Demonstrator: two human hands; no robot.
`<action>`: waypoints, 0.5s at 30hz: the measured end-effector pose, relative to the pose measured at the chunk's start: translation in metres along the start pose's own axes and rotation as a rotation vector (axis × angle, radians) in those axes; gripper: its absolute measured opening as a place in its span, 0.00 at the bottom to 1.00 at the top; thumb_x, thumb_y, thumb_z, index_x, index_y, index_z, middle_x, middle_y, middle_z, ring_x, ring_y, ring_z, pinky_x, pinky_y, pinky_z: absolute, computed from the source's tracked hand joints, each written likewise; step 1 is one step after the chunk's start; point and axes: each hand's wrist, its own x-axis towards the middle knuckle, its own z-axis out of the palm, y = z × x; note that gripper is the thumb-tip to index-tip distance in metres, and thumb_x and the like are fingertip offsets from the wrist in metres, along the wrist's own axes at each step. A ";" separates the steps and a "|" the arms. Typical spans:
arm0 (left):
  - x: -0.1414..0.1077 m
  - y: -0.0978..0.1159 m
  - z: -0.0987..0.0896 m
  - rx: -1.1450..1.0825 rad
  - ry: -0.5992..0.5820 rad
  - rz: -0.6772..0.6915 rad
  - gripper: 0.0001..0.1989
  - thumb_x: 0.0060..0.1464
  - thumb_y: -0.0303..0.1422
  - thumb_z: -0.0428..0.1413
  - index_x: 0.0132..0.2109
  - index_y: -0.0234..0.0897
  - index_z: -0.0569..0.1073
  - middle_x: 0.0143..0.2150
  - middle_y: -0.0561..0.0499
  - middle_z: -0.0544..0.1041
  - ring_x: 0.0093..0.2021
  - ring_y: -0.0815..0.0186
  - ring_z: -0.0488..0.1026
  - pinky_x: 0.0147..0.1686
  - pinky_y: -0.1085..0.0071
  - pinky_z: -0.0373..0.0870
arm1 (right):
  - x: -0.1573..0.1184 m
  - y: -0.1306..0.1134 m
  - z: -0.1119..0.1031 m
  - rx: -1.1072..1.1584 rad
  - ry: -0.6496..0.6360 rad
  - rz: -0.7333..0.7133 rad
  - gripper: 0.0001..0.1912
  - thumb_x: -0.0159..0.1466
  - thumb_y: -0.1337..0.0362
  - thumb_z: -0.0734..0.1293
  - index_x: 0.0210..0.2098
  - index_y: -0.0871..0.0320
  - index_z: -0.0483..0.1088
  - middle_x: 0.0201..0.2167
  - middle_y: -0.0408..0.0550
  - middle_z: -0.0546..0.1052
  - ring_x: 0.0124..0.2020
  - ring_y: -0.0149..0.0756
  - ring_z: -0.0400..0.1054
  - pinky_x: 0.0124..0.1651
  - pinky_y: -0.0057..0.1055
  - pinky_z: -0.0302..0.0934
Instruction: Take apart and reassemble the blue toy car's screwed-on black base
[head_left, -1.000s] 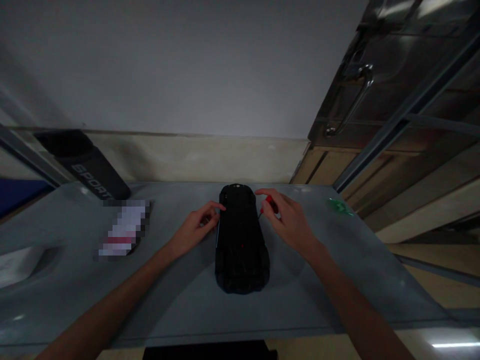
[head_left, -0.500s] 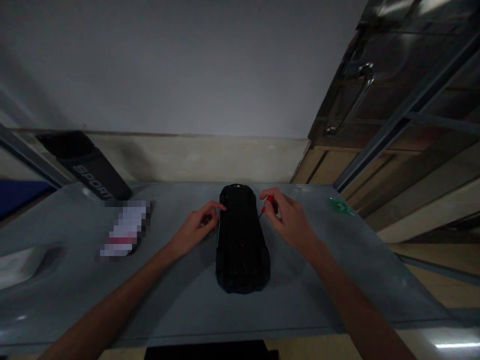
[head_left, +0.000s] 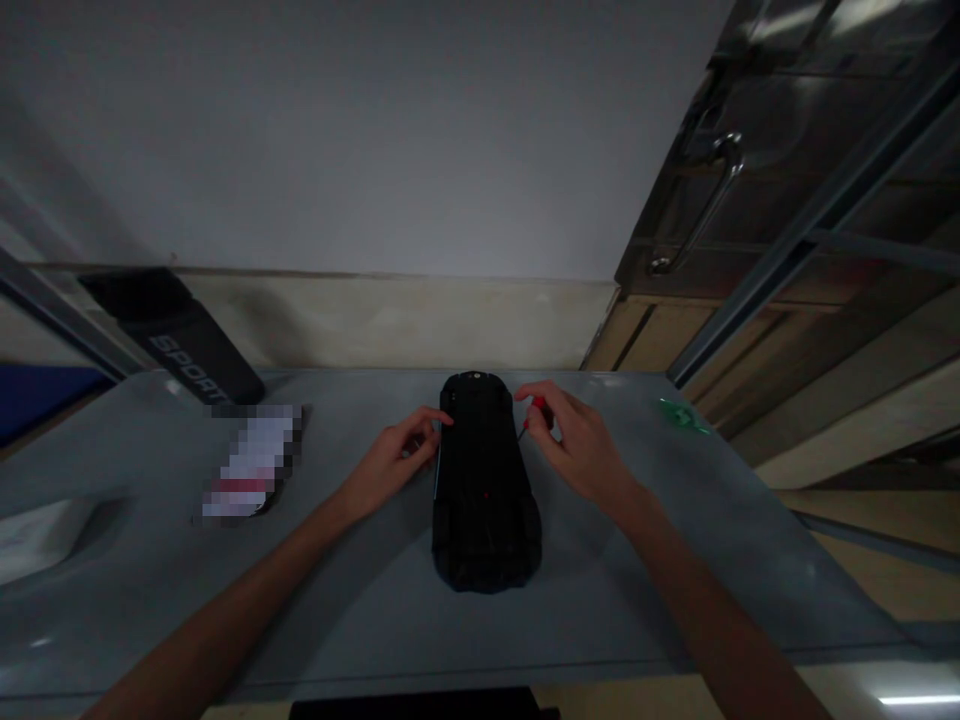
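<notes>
A black toy car point(head_left: 484, 465) lies underside up in the middle of the gray table point(head_left: 352, 610), its long axis running from near to far. The left hand point(head_left: 394, 450) is at its far left side, the index fingertip resting on the edge and the other fingers curled beside it; whether they grip anything, I cannot tell. The right hand point(head_left: 574, 440) is just right of the car's far half, thumb and fingers closed around a red-handled screwdriver point(head_left: 538, 404) – its thin shaft slants down toward the car's right side, though whether the tip touches is too dark to tell.

Farther right lies a crumpled green plastic wrapper point(head_left: 682, 415). On the left, a black container marked "SPORT" point(head_left: 191, 345) stands tilted in view at the far edge – a flat, pixelated item point(head_left: 251, 465) lies just nearer, and a white object point(head_left: 45, 538) sits at the left border.
</notes>
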 end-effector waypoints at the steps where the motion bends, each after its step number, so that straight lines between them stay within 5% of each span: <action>1: 0.000 -0.001 0.000 0.004 0.000 -0.001 0.16 0.73 0.44 0.52 0.58 0.41 0.74 0.33 0.56 0.69 0.31 0.65 0.69 0.35 0.69 0.68 | 0.000 -0.001 0.000 -0.001 0.002 -0.002 0.11 0.75 0.66 0.60 0.51 0.52 0.72 0.36 0.47 0.81 0.33 0.38 0.76 0.41 0.35 0.69; 15: 0.000 0.000 0.000 0.023 0.016 0.010 0.15 0.72 0.42 0.53 0.57 0.40 0.75 0.32 0.56 0.70 0.31 0.66 0.69 0.33 0.70 0.67 | 0.002 -0.001 0.001 0.025 0.025 0.101 0.08 0.75 0.63 0.62 0.48 0.52 0.73 0.28 0.42 0.76 0.28 0.37 0.72 0.34 0.33 0.64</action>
